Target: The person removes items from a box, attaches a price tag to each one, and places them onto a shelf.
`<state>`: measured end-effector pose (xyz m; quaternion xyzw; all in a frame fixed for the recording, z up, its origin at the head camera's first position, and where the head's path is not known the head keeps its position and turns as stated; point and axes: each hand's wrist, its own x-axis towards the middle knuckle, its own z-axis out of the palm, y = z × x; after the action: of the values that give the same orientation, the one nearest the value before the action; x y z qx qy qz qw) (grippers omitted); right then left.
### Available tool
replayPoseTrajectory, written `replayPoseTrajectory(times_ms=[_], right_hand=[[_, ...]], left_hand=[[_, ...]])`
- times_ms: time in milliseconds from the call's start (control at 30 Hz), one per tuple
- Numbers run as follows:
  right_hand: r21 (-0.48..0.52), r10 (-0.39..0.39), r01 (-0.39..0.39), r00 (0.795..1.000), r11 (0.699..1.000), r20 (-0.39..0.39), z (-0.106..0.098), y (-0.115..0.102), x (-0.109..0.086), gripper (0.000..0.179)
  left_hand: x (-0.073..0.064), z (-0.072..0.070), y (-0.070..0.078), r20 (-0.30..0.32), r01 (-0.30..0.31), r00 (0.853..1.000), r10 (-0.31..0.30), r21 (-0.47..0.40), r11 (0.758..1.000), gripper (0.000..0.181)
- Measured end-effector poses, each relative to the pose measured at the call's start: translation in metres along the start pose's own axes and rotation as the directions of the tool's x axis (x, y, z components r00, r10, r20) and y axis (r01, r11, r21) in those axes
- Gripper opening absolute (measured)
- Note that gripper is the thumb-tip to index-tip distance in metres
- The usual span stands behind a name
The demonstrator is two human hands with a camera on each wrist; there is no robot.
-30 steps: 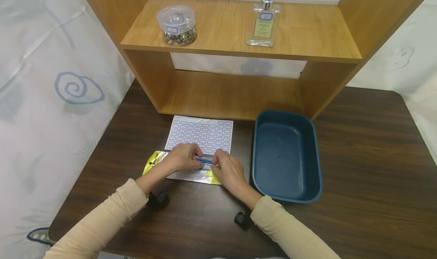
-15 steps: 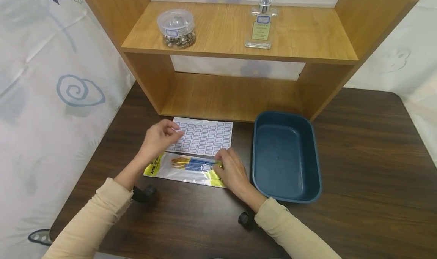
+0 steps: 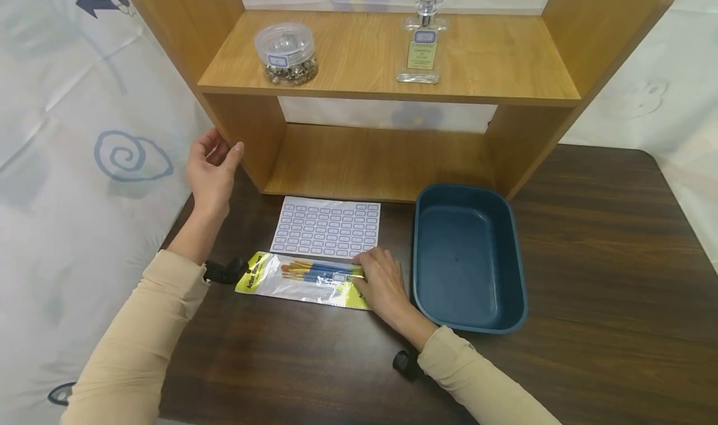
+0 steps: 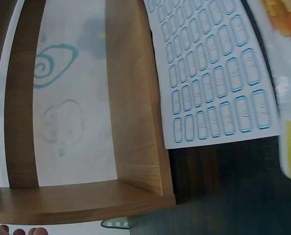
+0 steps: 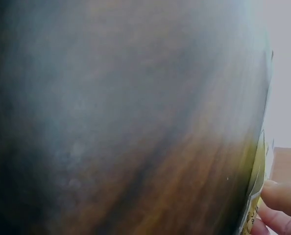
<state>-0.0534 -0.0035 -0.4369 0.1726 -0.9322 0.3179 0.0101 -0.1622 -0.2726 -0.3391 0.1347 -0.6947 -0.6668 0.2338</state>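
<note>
My left hand (image 3: 210,172) is at the left side panel of a wooden shelf (image 3: 241,135). Its thumb lies on the inner side and its fingers on the outer side; in the left wrist view, only fingertips (image 4: 18,231) show at the lower left corner. My right hand (image 3: 384,285) pinches the right end of a clear and yellow pack of paintbrushes (image 3: 305,291), which lies flat on the table. Blue-handled brushes and a small label show through the plastic. In the right wrist view, the thumb and fingers (image 5: 282,200) meet the pack's edge.
A sheet of blue-framed labels (image 3: 328,225) lies between pack and shelf. A dark blue bin (image 3: 518,275) stands right of my right hand. On the upper shelf stand a clear jar of small metal pieces (image 3: 286,54) and a perfume bottle (image 3: 422,54), both labelled.
My left hand has left the brush pack, passed over the label sheet and reached the shelf's left panel. My right hand has stayed at the pack's right end.
</note>
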Motion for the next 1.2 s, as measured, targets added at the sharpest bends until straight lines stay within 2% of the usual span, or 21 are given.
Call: replayPoseTrajectory(times_ms=[133,267,400,633,833,967,1200], right_hand=[[-0.032,-0.007,0.007,1.000,0.999,-0.002,0.001,0.000,0.000,0.023],[-0.065,-0.016,0.016,1.000,0.998,0.001,0.001,0.000,0.000,0.020],[-0.070,-0.017,0.017,1.000,0.997,0.009,0.001,-0.001,-0.001,0.016],[-0.083,-0.034,0.036,0.999,0.996,0.019,0.000,-0.003,-0.004,0.012],[-0.102,-0.097,0.100,0.995,0.990,0.030,-0.002,-0.003,-0.005,0.014],[-0.095,-0.122,0.128,0.990,0.987,0.069,-0.004,-0.005,-0.009,0.015],[-0.030,-0.099,0.104,0.984,0.994,0.147,-0.008,-0.005,-0.014,0.014]], left_hand=[[0.010,0.006,0.002,0.019,0.001,1.000,-0.002,0.022,1.000,0.049],[0.019,0.008,0.002,-0.030,0.000,1.000,0.004,0.130,0.992,0.040],[0.025,0.008,0.001,-0.060,0.002,0.998,0.008,0.167,0.986,0.033],[0.031,0.007,-0.003,-0.069,-0.056,0.995,0.073,0.218,0.974,0.028],[0.032,0.005,-0.003,-0.053,-0.066,0.995,0.080,0.222,0.973,0.028],[0.033,0.003,-0.003,-0.047,-0.061,0.996,0.073,0.219,0.974,0.028],[0.034,0.003,-0.001,-0.033,-0.055,0.997,0.063,0.217,0.975,0.031]])
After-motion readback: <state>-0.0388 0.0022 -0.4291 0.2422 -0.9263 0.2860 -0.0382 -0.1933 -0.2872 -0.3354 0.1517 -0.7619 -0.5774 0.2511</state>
